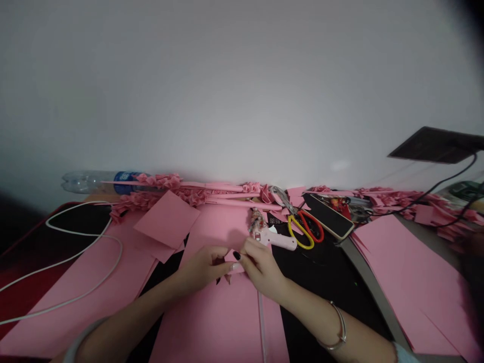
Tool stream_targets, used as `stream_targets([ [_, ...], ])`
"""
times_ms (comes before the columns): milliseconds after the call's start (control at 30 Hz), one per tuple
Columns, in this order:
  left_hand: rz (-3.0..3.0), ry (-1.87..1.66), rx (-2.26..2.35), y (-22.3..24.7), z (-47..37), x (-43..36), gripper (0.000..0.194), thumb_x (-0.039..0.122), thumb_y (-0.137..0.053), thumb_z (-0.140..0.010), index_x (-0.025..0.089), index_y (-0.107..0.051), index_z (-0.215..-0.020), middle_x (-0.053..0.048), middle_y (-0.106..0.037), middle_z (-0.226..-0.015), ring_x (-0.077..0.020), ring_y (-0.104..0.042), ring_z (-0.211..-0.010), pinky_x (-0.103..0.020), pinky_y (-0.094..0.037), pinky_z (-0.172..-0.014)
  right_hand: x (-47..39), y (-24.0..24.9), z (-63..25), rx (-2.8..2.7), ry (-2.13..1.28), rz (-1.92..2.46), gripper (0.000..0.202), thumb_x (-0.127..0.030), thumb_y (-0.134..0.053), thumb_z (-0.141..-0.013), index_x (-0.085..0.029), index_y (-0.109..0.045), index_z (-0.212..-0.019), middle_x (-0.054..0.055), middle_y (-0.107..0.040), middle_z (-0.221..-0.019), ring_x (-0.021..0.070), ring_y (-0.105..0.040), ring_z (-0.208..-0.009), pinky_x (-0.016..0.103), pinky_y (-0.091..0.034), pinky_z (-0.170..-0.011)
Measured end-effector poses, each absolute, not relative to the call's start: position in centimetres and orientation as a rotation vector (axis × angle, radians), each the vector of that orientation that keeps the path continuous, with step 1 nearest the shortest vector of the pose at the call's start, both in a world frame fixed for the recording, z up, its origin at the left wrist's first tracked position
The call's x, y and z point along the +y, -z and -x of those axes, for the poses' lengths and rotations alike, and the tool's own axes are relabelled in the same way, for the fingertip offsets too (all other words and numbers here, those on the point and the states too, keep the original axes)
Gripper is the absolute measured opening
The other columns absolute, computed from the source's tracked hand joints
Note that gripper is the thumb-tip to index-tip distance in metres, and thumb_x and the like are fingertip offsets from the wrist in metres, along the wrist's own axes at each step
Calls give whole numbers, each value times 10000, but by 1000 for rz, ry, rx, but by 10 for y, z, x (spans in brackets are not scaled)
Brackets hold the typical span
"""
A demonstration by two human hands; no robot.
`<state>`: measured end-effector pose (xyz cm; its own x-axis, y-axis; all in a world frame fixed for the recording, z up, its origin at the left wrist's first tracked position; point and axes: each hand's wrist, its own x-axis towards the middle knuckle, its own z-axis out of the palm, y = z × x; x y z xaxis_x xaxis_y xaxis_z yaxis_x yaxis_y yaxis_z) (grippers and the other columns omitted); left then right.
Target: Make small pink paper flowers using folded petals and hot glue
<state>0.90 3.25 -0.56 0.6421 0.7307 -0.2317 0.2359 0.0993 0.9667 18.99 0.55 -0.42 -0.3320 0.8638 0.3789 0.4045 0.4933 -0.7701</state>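
A small piece of pink paper (231,256) is pinched between my two hands, above a long pink sheet (215,312). My left hand (206,265) grips its left side with thumb and fingers. On its right side, my right hand (261,267) presses with a dark-nailed thumb; a bangle circles that forearm. Just beyond my right hand lies a pale pink glue gun (282,239), its front end by a crumpled, stained lump (257,221). Scissors (306,229) with one yellow and one red handle rest to the right of it.
A phone (328,216) lies right of the scissors. Ruffled pink paper stems (162,194) and a plastic bottle (91,181) line the wall. Square pink sheets (168,219) are at left, near a white cable (83,234). More pink sheets (412,287) stack at right, below a dark panel (434,145).
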Motion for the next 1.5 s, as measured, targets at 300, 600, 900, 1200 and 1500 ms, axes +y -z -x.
stream_targets([
  [300, -1536, -380, 937, 9, -3, 36, 335, 403, -635, -798, 161, -613, -567, 53, -472, -478, -94, -412, -465, -209, -280, -476, 6, 3, -191, -1843, -748, 1058, 145, -163, -481, -922, -202, -616, -960, 46, -635, -878, 174, -583, -774, 293, -472, -696],
  [600, -1511, -346, 922, 3, -9, 36, 280, 374, -614, -761, 162, -617, -578, 46, -512, -496, -96, -455, -479, -198, -332, -485, 4, 9, -187, -1782, -760, 946, 251, -57, -575, -849, -218, -722, -973, 70, -755, -961, 185, -698, -910, 329, -553, -810],
  [900, -1522, -341, 942, 7, -9, 38, 260, 332, -572, -728, 170, -540, -527, 43, -505, -488, -94, -449, -473, -204, -340, -483, 5, 8, -186, -1783, -672, 897, 178, -75, -608, -868, -221, -704, -838, 65, -757, -911, 189, -702, -840, 345, -540, -749],
  [1200, -1490, -317, 842, 4, -6, 39, 234, 305, -601, -743, 163, -565, -560, 58, -493, -487, -85, -428, -467, -195, -331, -476, 4, 5, -191, -1917, -520, 838, 187, -65, -599, -873, -209, -686, -954, 93, -727, -999, 202, -674, -922, 365, -530, -798],
  [1500, -1565, -273, 879, 4, -7, 36, 264, 277, -574, -775, 167, -556, -535, 49, -517, -468, -93, -469, -449, -192, -339, -453, 3, 8, -188, -1883, -599, 888, 174, -84, -560, -894, -208, -681, -906, 78, -741, -940, 187, -686, -876, 344, -545, -772],
])
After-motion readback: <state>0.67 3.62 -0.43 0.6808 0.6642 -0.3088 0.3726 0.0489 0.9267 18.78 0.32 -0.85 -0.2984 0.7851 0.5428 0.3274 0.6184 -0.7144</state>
